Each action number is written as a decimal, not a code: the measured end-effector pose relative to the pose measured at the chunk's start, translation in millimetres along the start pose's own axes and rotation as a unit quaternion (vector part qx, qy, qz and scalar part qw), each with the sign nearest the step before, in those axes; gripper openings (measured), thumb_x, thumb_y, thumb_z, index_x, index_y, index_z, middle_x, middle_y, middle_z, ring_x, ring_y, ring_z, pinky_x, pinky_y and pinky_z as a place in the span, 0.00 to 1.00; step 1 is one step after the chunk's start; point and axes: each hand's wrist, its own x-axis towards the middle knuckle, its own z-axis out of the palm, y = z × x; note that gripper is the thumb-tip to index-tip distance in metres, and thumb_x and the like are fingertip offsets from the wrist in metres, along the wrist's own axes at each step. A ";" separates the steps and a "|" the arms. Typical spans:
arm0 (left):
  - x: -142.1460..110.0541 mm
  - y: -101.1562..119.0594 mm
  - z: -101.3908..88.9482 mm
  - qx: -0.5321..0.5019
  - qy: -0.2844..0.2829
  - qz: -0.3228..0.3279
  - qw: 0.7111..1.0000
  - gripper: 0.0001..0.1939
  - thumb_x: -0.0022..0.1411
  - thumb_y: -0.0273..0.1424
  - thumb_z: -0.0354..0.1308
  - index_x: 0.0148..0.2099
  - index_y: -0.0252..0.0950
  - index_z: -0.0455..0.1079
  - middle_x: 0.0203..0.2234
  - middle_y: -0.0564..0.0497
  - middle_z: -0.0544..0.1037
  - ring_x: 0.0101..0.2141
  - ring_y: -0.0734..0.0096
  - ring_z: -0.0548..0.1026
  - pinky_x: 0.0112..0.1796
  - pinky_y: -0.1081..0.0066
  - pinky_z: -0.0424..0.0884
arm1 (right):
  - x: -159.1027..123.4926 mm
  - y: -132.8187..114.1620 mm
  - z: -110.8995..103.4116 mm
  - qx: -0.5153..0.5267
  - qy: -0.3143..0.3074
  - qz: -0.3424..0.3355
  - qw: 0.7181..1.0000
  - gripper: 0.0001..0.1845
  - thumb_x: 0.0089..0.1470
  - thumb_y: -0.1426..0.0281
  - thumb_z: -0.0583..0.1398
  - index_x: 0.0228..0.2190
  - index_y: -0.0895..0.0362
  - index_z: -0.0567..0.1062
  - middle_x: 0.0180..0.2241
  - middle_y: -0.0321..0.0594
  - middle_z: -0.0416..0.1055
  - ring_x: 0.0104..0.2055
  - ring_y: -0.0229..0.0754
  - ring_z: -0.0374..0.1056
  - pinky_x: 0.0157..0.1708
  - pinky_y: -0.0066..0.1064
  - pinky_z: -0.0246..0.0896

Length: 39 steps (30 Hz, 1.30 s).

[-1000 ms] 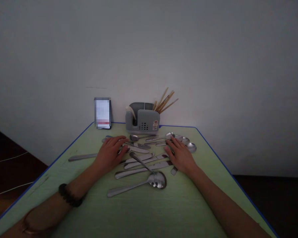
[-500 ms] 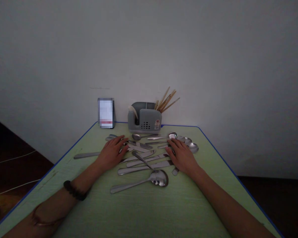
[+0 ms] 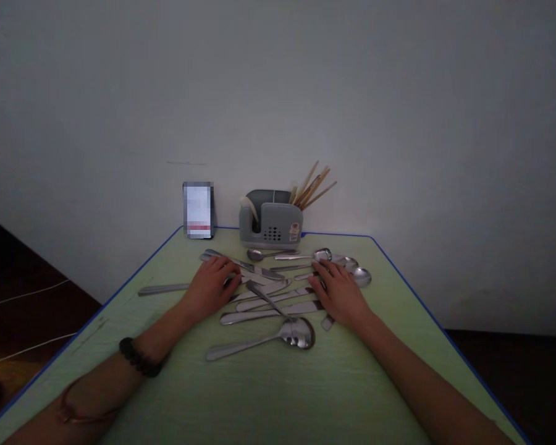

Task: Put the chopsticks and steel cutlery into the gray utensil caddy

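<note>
Metal cutlery lies in a loose heap on the green table (image 3: 278, 402). My left hand (image 3: 209, 287) rests over the heap's left side, palm down, fingers bent a little, thumb apart, gripping nothing. Beneath and beside it are several table knives (image 3: 259, 305) and a long handle (image 3: 162, 288) sticking out leftward. On the right, my right hand (image 3: 341, 293) lies palm down with fingers apart, covering knife tips and spoon handles. Past its fingers are spoon bowls (image 3: 362, 277). Nearest me, a large spoon (image 3: 245, 347) overlaps another spoon (image 3: 301, 334).
Against the wall stands a grey cutlery holder (image 3: 280, 225) with wooden chopsticks (image 3: 315, 187) and a pale-handled item inside. Left of it a phone (image 3: 198, 210) leans upright, its screen blurred. A blue edge (image 3: 412, 281) borders the table.
The fingers of my left hand have drawn in slightly, uncovering a bit more of the handles behind them. My right hand and the cutlery look the same.
</note>
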 end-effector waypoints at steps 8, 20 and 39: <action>1.0 -0.5 0.5 0.006 -0.035 -0.006 0.999 0.11 0.63 0.35 0.49 0.35 0.36 0.69 0.32 0.47 0.73 0.36 0.62 0.68 0.39 0.62 0.64 | 0.2 1.1 2.0 -0.004 -0.006 -0.002 1.000 0.25 0.61 0.60 0.46 0.53 0.59 0.67 0.57 0.48 0.62 0.56 0.51 0.58 0.55 0.45 0.52; 0.2 6.3 -2.5 -0.049 -0.043 -0.041 0.997 0.12 0.63 0.38 0.50 0.33 0.35 0.67 0.30 0.48 0.72 0.33 0.64 0.69 0.35 0.66 0.66 | 0.2 0.8 2.3 -0.005 -0.002 -0.004 1.000 0.25 0.61 0.60 0.46 0.53 0.58 0.68 0.56 0.48 0.63 0.56 0.51 0.59 0.54 0.46 0.53; 0.2 4.3 -1.3 -0.040 -0.044 -0.022 0.998 0.12 0.63 0.37 0.49 0.34 0.36 0.68 0.30 0.47 0.73 0.34 0.64 0.69 0.37 0.65 0.66 | -0.2 -0.4 1.0 -0.005 -0.003 -0.002 1.000 0.25 0.61 0.60 0.46 0.53 0.58 0.67 0.56 0.48 0.63 0.55 0.51 0.59 0.54 0.46 0.53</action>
